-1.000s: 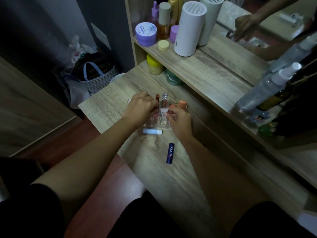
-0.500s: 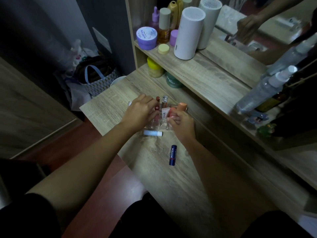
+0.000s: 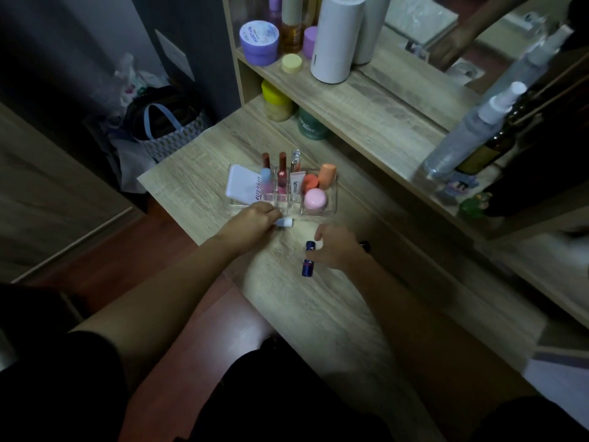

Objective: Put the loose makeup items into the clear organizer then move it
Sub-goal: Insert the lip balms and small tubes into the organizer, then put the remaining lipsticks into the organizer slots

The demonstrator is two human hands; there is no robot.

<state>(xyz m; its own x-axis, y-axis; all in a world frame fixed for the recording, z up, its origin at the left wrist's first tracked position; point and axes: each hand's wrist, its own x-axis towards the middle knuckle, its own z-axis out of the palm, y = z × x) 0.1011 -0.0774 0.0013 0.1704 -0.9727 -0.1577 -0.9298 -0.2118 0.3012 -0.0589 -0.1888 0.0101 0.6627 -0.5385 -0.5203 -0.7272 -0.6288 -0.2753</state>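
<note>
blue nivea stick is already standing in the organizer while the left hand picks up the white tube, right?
Not quite. The head view shows the blue stick lying on the table, outside the organizer, under the right hand. The left hand is on the white tube, as you said.

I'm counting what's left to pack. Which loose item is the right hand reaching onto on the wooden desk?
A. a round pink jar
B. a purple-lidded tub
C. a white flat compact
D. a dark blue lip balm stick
D: the right hand is closing over the dark blue lip balm stick, lying on the wooden desk outside the clear organizer.
</note>
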